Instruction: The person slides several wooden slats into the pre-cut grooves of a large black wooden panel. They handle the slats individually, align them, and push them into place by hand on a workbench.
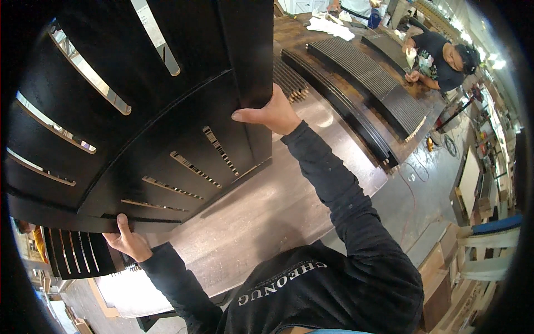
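Observation:
A large black slotted wooden panel [189, 119] stands tilted up in front of me and fills the left of the view. Long slots fan out across it, with an arched seam between the upper and lower rows. My right hand [272, 115] grips its right edge, thumb flat on the face and the other fingers hidden behind. Lower down, my left hand [130, 240] clasps the bottom left edge, its thumb on the front. Under the panel is a pale worktable [253, 220], and the panel's lower right corner is close to its surface.
Several black ribbed slat stacks [364, 75] lie on a brown bench [292, 30] beyond the table. A co-worker [445, 61] bends over its far end, holding a pale bag-like thing [411, 57]. Another slotted black panel [78, 253] is at lower left. Boards [473, 183] line the right side.

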Available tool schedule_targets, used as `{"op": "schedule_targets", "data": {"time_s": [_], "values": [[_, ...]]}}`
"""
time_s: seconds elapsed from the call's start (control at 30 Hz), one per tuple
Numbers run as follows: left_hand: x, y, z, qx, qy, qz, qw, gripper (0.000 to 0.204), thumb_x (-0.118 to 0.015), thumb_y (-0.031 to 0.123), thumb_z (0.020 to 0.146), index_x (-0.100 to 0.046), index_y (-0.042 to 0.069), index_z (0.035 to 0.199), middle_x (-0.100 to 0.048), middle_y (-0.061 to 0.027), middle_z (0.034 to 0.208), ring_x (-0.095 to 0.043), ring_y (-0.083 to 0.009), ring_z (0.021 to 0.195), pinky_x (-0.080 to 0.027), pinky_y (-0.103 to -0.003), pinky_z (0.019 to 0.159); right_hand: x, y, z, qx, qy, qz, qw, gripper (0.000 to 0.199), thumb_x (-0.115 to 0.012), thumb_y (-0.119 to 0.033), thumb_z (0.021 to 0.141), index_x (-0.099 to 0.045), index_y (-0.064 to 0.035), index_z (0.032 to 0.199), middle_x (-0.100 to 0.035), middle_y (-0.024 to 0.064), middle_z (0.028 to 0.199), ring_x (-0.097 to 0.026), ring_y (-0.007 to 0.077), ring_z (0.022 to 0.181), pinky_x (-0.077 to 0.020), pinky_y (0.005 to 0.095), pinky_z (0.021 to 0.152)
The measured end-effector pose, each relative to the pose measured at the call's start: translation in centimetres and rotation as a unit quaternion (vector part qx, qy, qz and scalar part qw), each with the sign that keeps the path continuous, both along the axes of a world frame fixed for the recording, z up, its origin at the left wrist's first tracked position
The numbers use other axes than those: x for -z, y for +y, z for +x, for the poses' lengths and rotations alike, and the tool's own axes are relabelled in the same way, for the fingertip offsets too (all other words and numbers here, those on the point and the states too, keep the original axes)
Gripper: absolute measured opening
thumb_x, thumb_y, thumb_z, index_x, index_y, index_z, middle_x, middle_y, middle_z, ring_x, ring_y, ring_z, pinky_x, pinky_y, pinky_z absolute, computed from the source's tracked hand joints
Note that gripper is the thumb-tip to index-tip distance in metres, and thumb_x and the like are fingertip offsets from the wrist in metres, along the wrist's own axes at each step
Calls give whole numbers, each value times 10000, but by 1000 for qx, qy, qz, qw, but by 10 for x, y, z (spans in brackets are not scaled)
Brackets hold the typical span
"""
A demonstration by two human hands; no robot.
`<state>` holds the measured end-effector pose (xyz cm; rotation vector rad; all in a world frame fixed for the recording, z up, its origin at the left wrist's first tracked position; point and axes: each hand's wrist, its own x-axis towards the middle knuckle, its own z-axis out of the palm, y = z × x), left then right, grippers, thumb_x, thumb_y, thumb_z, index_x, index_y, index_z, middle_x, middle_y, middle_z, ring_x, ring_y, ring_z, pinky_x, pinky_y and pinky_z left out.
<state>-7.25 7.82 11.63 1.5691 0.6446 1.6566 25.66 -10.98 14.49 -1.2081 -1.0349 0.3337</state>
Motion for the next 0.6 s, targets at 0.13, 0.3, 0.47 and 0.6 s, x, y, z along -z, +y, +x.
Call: {"op": "schedule_targets", "data": {"time_s": [0.13,0.3,0.47,0.6], "values": [[4,5,-6,6,0,-2,1000,418,-703,143,730,-542,21,1096,-600,-74,1021,-554,-177,908,-421,-279,856,0,-1,-1,-6,8,14,1000,597,-803,-175,602,-523,10,1096,-596,82,1028,-540,160,931,-413,289,879],[3,4,-4,6,-1,-1,1000,426,-715,141,722,-544,24,1095,-602,-83,1027,-558,-179,919,-423,-278,868,-4,-4,-1,7,-13,-11,1000,598,-806,-183,598,-528,9,1091,-599,82,1021,-543,160,924,-419,288,868],[1,1,-1,19,-15,-1,1000,427,-718,150,724,-545,26,1094,-604,-86,1029,-562,-181,928,-424,-283,873,2,-1,2,14,-6,11,1000,595,-807,-181,596,-530,6,1088,-603,76,1011,-547,151,916,-427,285,855],[2,1,-2,19,-8,3,1000,438,-713,140,726,-536,19,1108,-599,-89,1043,-560,-183,935,-422,-287,876,-3,-5,0,2,7,-9,1000,588,-807,-177,591,-534,0,1081,-606,73,1005,-550,148,909,-430,283,850]]}}
